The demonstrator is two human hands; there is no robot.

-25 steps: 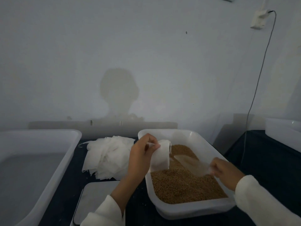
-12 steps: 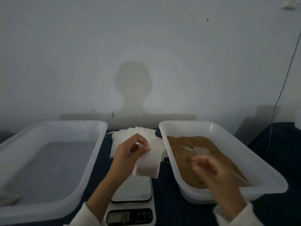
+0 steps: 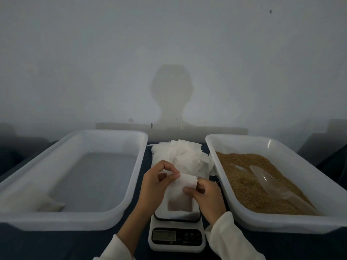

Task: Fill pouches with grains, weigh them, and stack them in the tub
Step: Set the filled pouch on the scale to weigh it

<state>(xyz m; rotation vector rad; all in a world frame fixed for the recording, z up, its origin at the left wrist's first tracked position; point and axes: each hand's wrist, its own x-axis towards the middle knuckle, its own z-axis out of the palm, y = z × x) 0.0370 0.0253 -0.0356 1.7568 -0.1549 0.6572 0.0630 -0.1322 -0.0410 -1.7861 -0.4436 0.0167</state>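
Pale, dim wall fills the upper view, with a head-shaped shadow [image 3: 171, 94] cast on it above a dark tabletop [image 3: 281, 246]. On that surface sit two white plastic tubs. The left tub [image 3: 37, 220] holds filled pouches [image 3: 50, 204] lying in its near left corner. The right tub [image 3: 281, 225] holds brown grains [image 3: 247, 184], with a clear plastic scoop [image 3: 266, 182] lying on them. Between the tubs, a heap of empty white pouches [image 3: 185, 158] lies at the back and a digital kitchen scale [image 3: 176, 239] stands in front. Both hands are close together over the scale platform, pinching one white pouch [image 3: 185, 182] by its top: the left hand [image 3: 156, 186] nips the left corner between thumb and fingertips, the right hand [image 3: 205, 192] grips the right edge. Dark contents show through the pouch's lower part, which hangs at the platform; contact is unclear.
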